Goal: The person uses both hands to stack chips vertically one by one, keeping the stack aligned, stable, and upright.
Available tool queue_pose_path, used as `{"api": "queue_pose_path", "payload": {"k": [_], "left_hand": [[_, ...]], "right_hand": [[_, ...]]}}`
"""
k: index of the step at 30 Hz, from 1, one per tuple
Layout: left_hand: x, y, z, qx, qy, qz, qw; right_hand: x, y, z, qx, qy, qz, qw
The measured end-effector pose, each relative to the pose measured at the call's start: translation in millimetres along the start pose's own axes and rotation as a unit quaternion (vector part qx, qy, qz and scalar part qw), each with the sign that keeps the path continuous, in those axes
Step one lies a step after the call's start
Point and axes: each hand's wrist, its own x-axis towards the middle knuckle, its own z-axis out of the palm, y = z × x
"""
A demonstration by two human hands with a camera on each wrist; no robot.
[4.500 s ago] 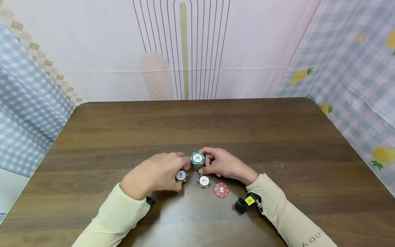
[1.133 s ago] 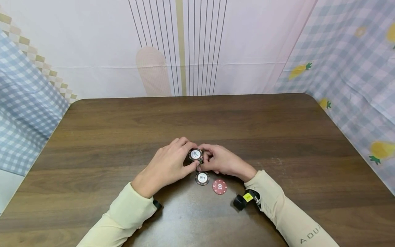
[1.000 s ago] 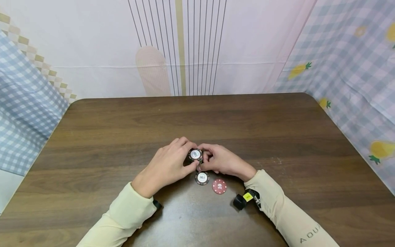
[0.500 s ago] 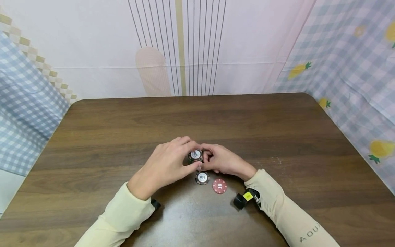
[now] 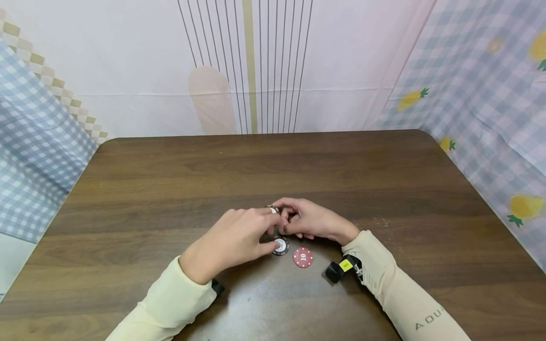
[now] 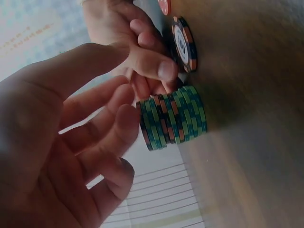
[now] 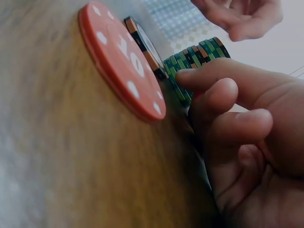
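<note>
An upright stack of poker chips (image 6: 173,118), green with black ones among them and a black one on top, stands on the table. My right hand (image 5: 319,222) holds the stack low down between thumb and forefinger. Just above the top chip hangs my left hand (image 5: 236,241), fingers loosely bent with nothing between them. In the head view its thumb overlaps the loose black 100 chip (image 5: 283,247), which lies flat in front of the stack; in the left wrist view that chip (image 6: 183,45) stands apart from the hand. In the head view the left fingers hide most of the stack.
A red 10 chip (image 5: 303,257) lies flat to the right of the black one. The brown wooden table (image 5: 170,175) runs back to a white patterned cloth (image 5: 350,57). A black wrist camera (image 5: 334,272) sits at the right cuff.
My left hand earlier brought a black 100 chip onto the green stack and held it there. It has now let go and moved toward the loose black chip. My right hand stays at the stack.
</note>
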Motion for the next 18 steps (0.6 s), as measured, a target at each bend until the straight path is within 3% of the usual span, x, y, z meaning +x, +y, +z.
{"api": "queue_pose_path", "payload": {"k": [4, 12, 18], "left_hand": [[0.1, 4.1, 4.5, 0.021, -0.021, -0.023, 0.9993], [-1.4, 14.7, 13.0, 0.064, -0.017, -0.083, 0.9943], [-1.4, 10.9, 12.8, 0.038, -0.042, -0.172, 0.9834]], "right_hand": [[0.3, 1, -1, 0.005, 0.004, 0.002, 1.0000], [1.1, 2, -2, 0.009, 0.008, 0.005, 0.9999], [0.5, 1, -2, 0.013, 0.005, 0.004, 0.9999]]}}
